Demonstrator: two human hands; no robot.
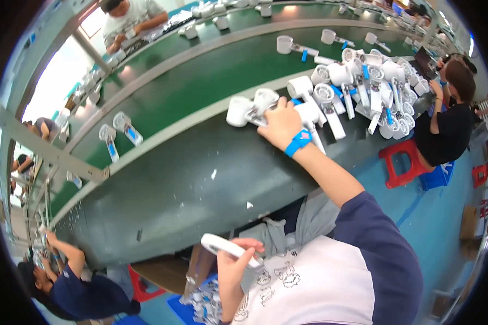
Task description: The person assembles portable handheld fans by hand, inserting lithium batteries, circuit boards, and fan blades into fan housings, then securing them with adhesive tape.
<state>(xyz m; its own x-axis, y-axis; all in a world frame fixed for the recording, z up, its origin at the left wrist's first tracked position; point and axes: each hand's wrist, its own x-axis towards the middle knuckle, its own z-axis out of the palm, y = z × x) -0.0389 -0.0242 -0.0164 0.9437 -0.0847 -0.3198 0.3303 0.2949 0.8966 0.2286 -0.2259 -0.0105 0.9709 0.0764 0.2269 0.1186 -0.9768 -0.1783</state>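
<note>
bench (173,187): white piece (220,245) in left hand (234,266), devices (238,111) at right hand (283,124)

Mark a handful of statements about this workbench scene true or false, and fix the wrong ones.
1. The left hand holds a white plastic piece with a rounded head. True.
2. The bright blue wristband is on the left wrist. False: it is on the right wrist.
3. The large heap of white plastic parts lies to the left of the right hand. False: it lies to the right of that hand.
4. The right hand is at white plastic parts with cup-shaped heads. True.
5. A red plastic stool stands on the blue floor at the right. True.
</note>
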